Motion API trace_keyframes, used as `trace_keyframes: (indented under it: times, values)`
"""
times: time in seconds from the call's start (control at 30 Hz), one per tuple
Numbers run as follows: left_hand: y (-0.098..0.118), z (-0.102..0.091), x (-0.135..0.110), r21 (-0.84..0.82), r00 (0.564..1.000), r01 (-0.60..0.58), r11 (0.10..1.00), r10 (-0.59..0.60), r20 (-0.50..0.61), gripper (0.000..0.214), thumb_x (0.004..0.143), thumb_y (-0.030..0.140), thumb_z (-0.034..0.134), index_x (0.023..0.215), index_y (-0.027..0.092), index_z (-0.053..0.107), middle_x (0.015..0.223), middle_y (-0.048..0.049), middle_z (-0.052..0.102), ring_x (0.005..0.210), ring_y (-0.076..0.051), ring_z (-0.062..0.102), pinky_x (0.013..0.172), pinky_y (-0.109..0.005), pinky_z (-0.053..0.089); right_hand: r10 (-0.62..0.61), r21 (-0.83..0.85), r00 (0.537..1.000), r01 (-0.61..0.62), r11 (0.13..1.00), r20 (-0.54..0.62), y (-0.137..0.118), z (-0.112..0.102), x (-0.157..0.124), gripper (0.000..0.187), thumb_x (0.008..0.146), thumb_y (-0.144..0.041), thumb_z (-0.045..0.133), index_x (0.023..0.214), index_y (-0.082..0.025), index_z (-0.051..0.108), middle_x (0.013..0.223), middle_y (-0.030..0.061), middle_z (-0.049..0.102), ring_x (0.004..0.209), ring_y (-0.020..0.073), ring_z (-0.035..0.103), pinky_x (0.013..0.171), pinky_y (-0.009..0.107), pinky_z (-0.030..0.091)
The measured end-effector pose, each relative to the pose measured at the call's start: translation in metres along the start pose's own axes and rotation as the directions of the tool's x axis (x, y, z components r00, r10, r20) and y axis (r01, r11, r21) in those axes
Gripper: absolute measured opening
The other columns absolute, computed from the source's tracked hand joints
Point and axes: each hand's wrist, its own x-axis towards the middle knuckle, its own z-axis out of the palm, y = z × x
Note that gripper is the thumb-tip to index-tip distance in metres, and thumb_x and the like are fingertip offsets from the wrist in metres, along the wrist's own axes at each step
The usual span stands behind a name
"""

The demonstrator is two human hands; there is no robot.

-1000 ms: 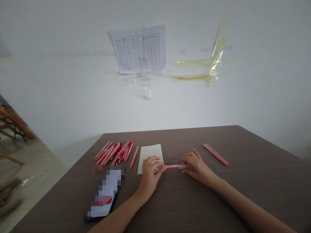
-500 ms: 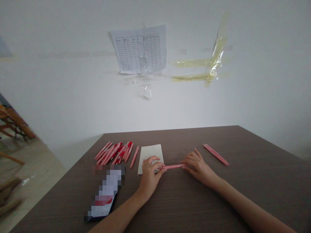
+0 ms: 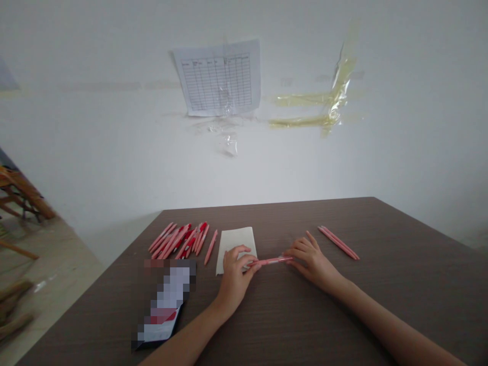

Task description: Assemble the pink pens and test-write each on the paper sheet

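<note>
Between my two hands a pink pen [image 3: 272, 261] lies nearly level, just above the table. My left hand [image 3: 237, 269] pinches one end of it between thumb and fingers, over the lower right part of a cream paper pad [image 3: 237, 236]. The fingertips of my right hand [image 3: 309, 258] close on the pen's other end, with the index finger lifted away. Left of the pad a single pink pen [image 3: 211, 247] lies by itself. Two pink pens [image 3: 338, 242] rest side by side to the right of my right hand.
A heap of several pink and red pens [image 3: 179, 241] lies at the table's left. Nearer me is a blurred-out phone-like object [image 3: 163, 305]. The brown table [image 3: 290, 325] meets a white wall, where a printed sheet [image 3: 221, 79] and yellowed tape [image 3: 301, 122] are stuck.
The pen between my hands has turned slightly, showing a paler, clearer stretch near its right end. Both hands stay almost where they were.
</note>
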Motion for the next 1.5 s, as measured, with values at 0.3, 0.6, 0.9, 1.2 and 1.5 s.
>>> trace_keyframes:
  times: [0.3,0.6,0.9,1.2,1.5]
  values:
    - [0.0005,0.0016,-0.0001,0.008,1.000,-0.018,1.000,0.019,-0.025,0.003,0.081,0.027,0.072,0.083,0.026,0.074,0.108,-0.0054,0.065,0.110,-0.026,0.059,0.102,-0.053,0.044,-0.008,-0.028,1.000,0.008,1.000,0.011,0.0014,0.0036,-0.0015,0.031,0.092,-0.025,0.059,0.123,-0.028,0.060,0.104,0.0046,0.070,0.104,0.0218,0.060,0.113,0.064,0.022]
    - [0.0010,0.0021,-0.0007,0.011,1.000,-0.016,1.000,0.016,-0.026,0.002,0.081,0.025,0.072,0.082,0.025,0.074,0.108,-0.0060,0.064,0.111,-0.027,0.058,0.103,-0.053,0.043,-0.027,-0.038,0.999,0.026,0.999,-0.039,-0.0002,0.0015,0.0004,0.019,0.091,-0.015,0.057,0.104,-0.026,0.066,0.093,0.0018,0.070,0.100,0.0201,0.060,0.115,0.063,0.015]
    - [-0.0003,0.0032,-0.0007,0.007,0.999,-0.020,1.000,0.020,-0.039,0.001,0.081,0.025,0.072,0.081,0.024,0.073,0.109,-0.0061,0.064,0.111,-0.027,0.057,0.102,-0.053,0.043,-0.048,-0.015,0.999,0.047,0.999,-0.011,0.0011,0.0030,-0.0011,0.026,0.096,-0.023,0.054,0.118,-0.031,0.064,0.093,0.0013,0.072,0.102,0.0207,0.060,0.114,0.064,0.017]
    - [0.0012,0.0017,-0.0004,-0.006,0.999,-0.022,1.000,0.021,-0.036,0.007,0.084,0.029,0.069,0.082,0.024,0.073,0.107,-0.0057,0.065,0.109,-0.025,0.059,0.103,-0.052,0.043,-0.045,-0.030,0.999,0.045,0.999,-0.021,0.0000,0.0019,-0.0004,0.025,0.090,-0.017,0.059,0.113,-0.025,0.061,0.101,0.0047,0.071,0.103,0.0220,0.061,0.114,0.065,0.016]
    - [0.0018,-0.0007,0.0006,-0.011,1.000,-0.011,1.000,0.011,-0.008,0.007,0.083,0.030,0.070,0.082,0.025,0.073,0.109,-0.0066,0.064,0.110,-0.026,0.058,0.102,-0.051,0.044,-0.055,-0.025,0.998,0.055,0.998,-0.030,-0.0032,-0.0015,0.0012,0.019,0.094,-0.018,0.054,0.108,-0.026,0.065,0.094,0.0024,0.071,0.100,0.0202,0.060,0.114,0.064,0.014]
